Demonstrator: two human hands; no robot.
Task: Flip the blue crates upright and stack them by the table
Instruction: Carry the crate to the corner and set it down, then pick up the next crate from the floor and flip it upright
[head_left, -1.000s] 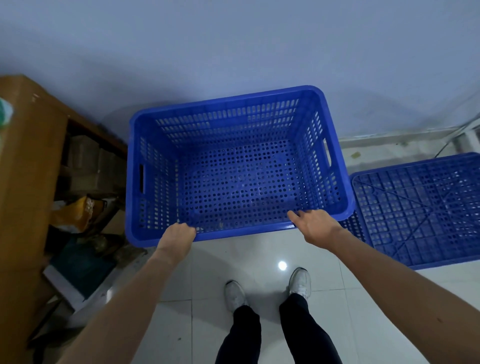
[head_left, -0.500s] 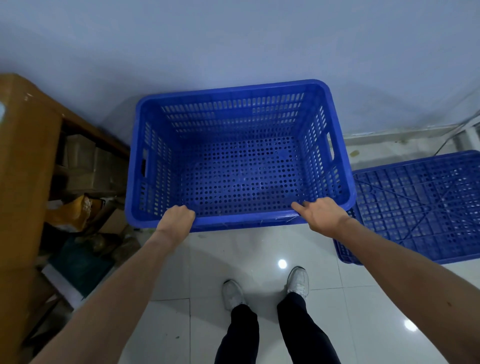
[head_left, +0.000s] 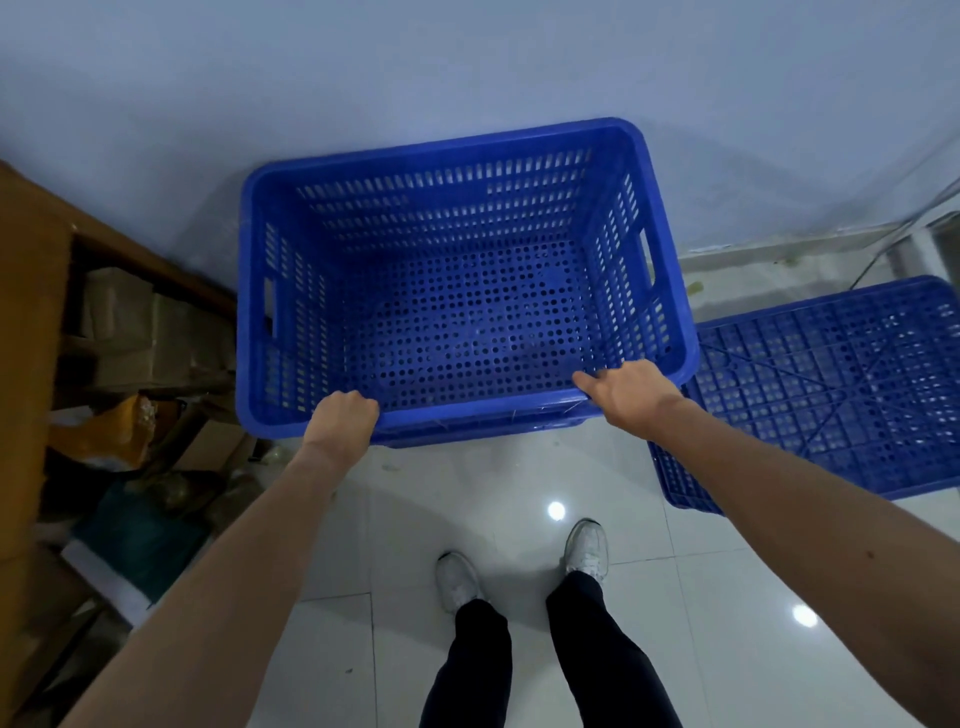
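An upright blue perforated crate (head_left: 467, 312) stands in front of me against the wall, its opening facing up. Under its near rim a second blue rim shows, so it seems to sit in another crate. My left hand (head_left: 340, 418) grips the near rim at the left, fingers curled over the edge. My right hand (head_left: 626, 392) grips the same rim at the right, thumb lying along the inside. A second blue crate (head_left: 831, 389) lies upside down on the floor to the right, its ribbed bottom facing up.
A brown wooden table (head_left: 31, 338) stands at the left, with cardboard boxes (head_left: 140, 332) and bags stored under it. The floor is glossy white tile (head_left: 727, 597). My two feet in white shoes (head_left: 519, 566) stand just behind the crate. A pale wall is close behind.
The upright crate has moved away from me toward the wall and a little lower, with both hands still on its near rim.
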